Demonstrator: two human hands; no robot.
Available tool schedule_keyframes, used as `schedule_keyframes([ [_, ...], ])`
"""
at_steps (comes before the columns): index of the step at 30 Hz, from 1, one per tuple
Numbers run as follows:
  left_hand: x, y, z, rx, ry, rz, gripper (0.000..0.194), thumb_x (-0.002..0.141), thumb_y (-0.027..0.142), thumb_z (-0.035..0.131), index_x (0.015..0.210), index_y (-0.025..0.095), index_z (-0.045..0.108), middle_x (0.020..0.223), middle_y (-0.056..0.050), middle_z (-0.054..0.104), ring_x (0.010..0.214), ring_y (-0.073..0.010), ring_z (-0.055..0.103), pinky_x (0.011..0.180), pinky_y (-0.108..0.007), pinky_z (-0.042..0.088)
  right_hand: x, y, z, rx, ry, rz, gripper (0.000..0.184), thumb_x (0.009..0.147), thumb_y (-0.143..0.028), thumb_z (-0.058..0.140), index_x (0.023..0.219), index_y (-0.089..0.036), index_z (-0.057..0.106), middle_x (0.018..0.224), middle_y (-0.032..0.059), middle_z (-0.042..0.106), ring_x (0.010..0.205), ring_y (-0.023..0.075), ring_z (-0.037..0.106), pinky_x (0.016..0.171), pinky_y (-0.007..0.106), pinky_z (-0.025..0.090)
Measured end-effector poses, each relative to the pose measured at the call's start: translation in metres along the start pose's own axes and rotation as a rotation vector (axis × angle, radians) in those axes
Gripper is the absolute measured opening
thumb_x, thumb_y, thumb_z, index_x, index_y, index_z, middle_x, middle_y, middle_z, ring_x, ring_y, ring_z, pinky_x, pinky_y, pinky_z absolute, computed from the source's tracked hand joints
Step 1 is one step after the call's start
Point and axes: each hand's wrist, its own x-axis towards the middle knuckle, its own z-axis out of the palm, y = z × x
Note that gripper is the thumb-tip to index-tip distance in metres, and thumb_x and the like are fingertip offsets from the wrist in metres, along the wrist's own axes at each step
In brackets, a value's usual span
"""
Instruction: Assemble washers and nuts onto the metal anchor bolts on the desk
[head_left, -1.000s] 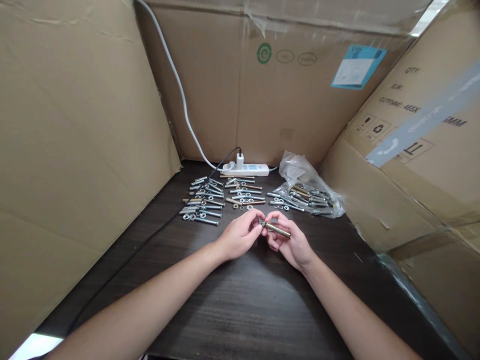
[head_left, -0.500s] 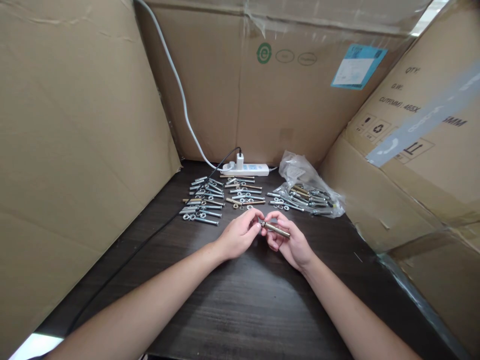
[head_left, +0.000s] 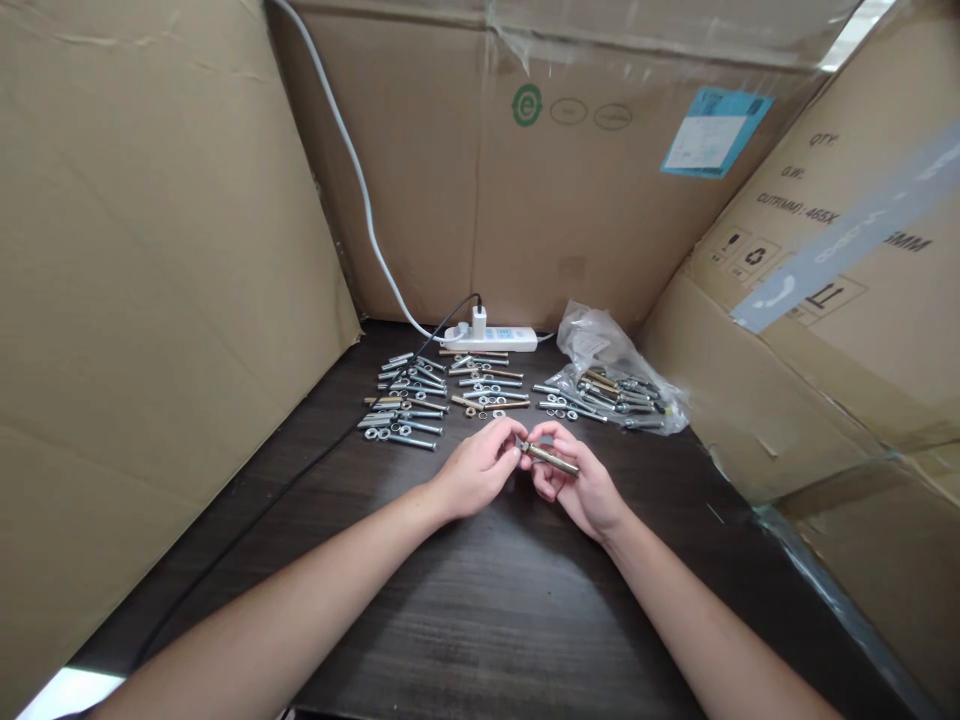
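Note:
Over the dark table, a brass-coloured expansion bolt (head_left: 553, 459) lies slantwise between both hands, its sleeve end pointing right and towards me. My right hand (head_left: 592, 495) is closed round the sleeve, with thumb and fingers gripping it. At the other end, the fingertips of my left hand (head_left: 480, 470) pinch the nut end of the same bolt; the fingers partly hide that end. Beyond the hands lie loose bolt parts: a left group of bolts and sleeves (head_left: 409, 415), a middle group (head_left: 491, 383) with nuts and washers, and a smaller right group (head_left: 574, 405).
A clear plastic bag (head_left: 600, 345) of bolts lies at the back right. A white power strip (head_left: 510, 339) with a plugged-in charger (head_left: 478, 320) sits at the back. A black cable (head_left: 277, 495) crosses the table's left side. Cardboard boxes (head_left: 420, 180) wall in three sides.

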Motion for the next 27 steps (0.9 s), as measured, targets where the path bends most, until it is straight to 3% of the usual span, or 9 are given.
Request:
schedule_keyframes([
  [6,0.0005,0.0026,-0.0015,0.054,-0.018,-0.005,0.017,0.093,0.026,0.039,0.089,0.019,0.054,0.085,0.000,0.055,0.076,-0.0135,0.051,0.074,-0.026,0.041,-0.0011,-0.0011,0.0012,-0.008,-0.006,0.007,0.017,0.084,-0.034,0.047,0.092,-0.019,0.052,0.072,0.0017,0.060,0.045,0.0079,0.044,0.042,0.019,0.030],
  [13,-0.0007,0.0012,0.0010,0.032,0.002,0.006,0.010,0.088,0.025,0.047,0.094,0.018,0.052,0.081,0.000,0.053,0.068,-0.0117,0.047,0.062,-0.023,0.039,0.0009,-0.0014,0.0031,-0.085,0.075,0.055,0.022,0.077,-0.031,0.062,0.091,-0.021,0.048,0.066,-0.0016,0.060,0.040,0.0047,0.040,0.038,0.016,0.026],
  [16,-0.0010,0.0017,0.0009,0.054,0.013,0.026,0.009,0.087,0.024,0.048,0.093,0.018,0.051,0.080,0.000,0.050,0.068,-0.0116,0.045,0.060,-0.022,0.039,0.0023,-0.0005,0.0027,-0.124,0.101,0.093,0.024,0.076,-0.033,0.065,0.087,-0.020,0.049,0.049,-0.0094,0.045,0.036,0.0020,0.025,0.036,0.014,0.017],
  [19,-0.0013,0.0038,0.0004,0.079,0.018,0.030,0.010,0.085,0.022,0.048,0.094,0.019,0.050,0.081,0.000,0.049,0.069,-0.0118,0.045,0.061,-0.022,0.039,0.0024,-0.0004,0.0022,-0.142,0.113,0.115,0.026,0.076,-0.037,0.067,0.085,-0.019,0.050,0.044,-0.0134,0.028,0.037,0.0020,0.016,0.036,0.013,0.012],
  [27,-0.0026,0.0080,-0.0007,0.086,0.001,0.032,0.014,0.085,0.021,0.046,0.099,0.020,0.050,0.081,0.000,0.049,0.069,-0.0119,0.046,0.063,-0.023,0.039,0.0018,-0.0021,0.0045,-0.181,0.132,0.132,0.029,0.074,-0.042,0.067,0.077,-0.016,0.053,0.044,-0.0125,0.028,0.036,0.0016,0.017,0.036,0.016,0.010],
])
